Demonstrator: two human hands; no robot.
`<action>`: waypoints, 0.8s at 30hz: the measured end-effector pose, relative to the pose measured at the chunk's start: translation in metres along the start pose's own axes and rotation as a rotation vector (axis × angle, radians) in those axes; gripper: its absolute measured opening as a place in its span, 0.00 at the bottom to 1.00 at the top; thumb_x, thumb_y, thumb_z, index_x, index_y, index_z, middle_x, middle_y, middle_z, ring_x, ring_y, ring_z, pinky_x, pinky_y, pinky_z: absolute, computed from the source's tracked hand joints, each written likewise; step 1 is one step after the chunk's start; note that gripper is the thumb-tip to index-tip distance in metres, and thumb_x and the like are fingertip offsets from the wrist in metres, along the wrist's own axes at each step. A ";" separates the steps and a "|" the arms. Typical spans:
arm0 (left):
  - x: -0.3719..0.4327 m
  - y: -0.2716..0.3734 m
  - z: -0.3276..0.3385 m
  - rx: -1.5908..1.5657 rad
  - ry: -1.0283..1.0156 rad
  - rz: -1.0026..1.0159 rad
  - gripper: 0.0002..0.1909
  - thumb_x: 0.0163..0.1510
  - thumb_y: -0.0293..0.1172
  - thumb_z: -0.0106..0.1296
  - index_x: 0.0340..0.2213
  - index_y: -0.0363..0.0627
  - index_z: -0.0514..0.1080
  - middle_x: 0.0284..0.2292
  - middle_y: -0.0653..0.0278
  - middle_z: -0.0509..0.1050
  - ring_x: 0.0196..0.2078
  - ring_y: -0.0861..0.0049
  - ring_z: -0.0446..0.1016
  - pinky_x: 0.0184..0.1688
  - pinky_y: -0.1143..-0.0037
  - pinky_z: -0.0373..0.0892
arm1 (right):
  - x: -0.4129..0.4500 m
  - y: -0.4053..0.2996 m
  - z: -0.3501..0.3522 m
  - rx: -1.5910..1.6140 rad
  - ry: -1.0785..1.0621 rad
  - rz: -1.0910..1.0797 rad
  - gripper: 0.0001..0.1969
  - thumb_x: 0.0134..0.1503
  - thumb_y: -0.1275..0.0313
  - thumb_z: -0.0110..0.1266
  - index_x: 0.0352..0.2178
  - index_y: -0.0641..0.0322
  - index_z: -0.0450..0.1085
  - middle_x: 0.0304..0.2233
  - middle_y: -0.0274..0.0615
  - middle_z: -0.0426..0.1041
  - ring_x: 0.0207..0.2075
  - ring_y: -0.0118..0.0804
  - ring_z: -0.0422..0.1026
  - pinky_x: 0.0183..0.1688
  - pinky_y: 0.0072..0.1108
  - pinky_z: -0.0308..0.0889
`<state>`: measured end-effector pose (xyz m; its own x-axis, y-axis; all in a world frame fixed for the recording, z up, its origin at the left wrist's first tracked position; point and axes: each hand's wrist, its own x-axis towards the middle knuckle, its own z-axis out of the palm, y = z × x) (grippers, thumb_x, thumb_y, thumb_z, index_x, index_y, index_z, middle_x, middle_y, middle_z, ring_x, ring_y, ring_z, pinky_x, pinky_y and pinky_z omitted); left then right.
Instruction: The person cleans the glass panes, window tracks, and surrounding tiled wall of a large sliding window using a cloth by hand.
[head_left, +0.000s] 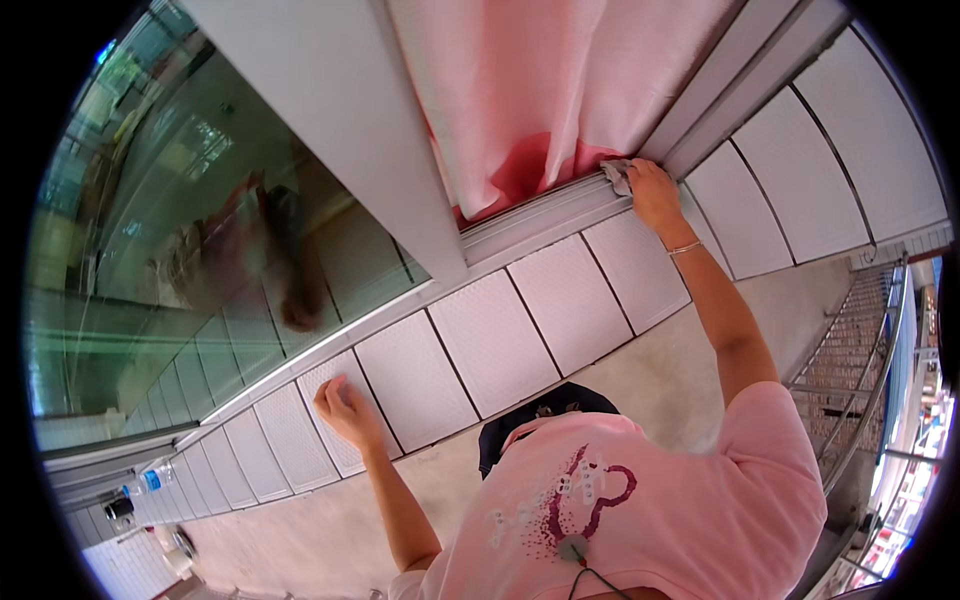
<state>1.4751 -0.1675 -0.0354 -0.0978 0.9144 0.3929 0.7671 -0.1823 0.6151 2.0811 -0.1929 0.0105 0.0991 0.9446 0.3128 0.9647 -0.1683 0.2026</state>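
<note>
My right hand (655, 193) holds a crumpled grey cloth (618, 177) against the right end of the window frame's bottom track (551, 214). A thin bracelet circles that wrist. Behind the track hangs a pink curtain (517, 90) with a darker lower edge. My left hand (349, 409), fingers curled, is over the white tiled sill (450, 352); whether it touches the tiles cannot be told. No object shows in it, though its palm is partly hidden.
Left of the curtain is a sliding window's glass pane (225, 247) with reflections. A plastic bottle (154, 478) and a dark object (118, 509) stand at the sill's far left end. A metal railing (889, 337) runs along the right, above the concrete floor (660, 382).
</note>
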 end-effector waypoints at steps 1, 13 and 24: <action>0.002 0.005 0.000 0.114 0.019 0.084 0.10 0.50 0.20 0.49 0.36 0.42 0.72 0.40 0.55 0.68 0.46 0.58 0.66 0.48 0.64 0.64 | 0.005 -0.008 -0.002 0.016 -0.044 0.071 0.13 0.45 0.79 0.54 0.37 0.64 0.70 0.41 0.44 0.69 0.46 0.44 0.68 0.47 0.31 0.67; 0.004 0.015 0.000 0.138 0.061 0.024 0.07 0.49 0.22 0.49 0.33 0.43 0.72 0.39 0.57 0.69 0.45 0.58 0.67 0.47 0.64 0.64 | 0.023 -0.025 -0.019 -0.322 -0.124 0.059 0.10 0.51 0.72 0.49 0.30 0.61 0.77 0.40 0.37 0.68 0.46 0.36 0.63 0.49 0.27 0.55; 0.024 0.004 0.027 0.391 0.117 -0.100 0.04 0.48 0.28 0.48 0.27 0.46 0.72 0.33 0.60 0.70 0.37 0.59 0.69 0.41 0.63 0.65 | 0.024 -0.087 -0.024 0.307 -0.090 0.168 0.13 0.40 0.72 0.58 0.32 0.59 0.75 0.38 0.39 0.71 0.45 0.43 0.69 0.48 0.36 0.63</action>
<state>1.4930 -0.1363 -0.0422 -0.2376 0.8694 0.4332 0.9309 0.0764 0.3572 1.9932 -0.1621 0.0230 0.2707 0.9342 0.2326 0.9600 -0.2439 -0.1376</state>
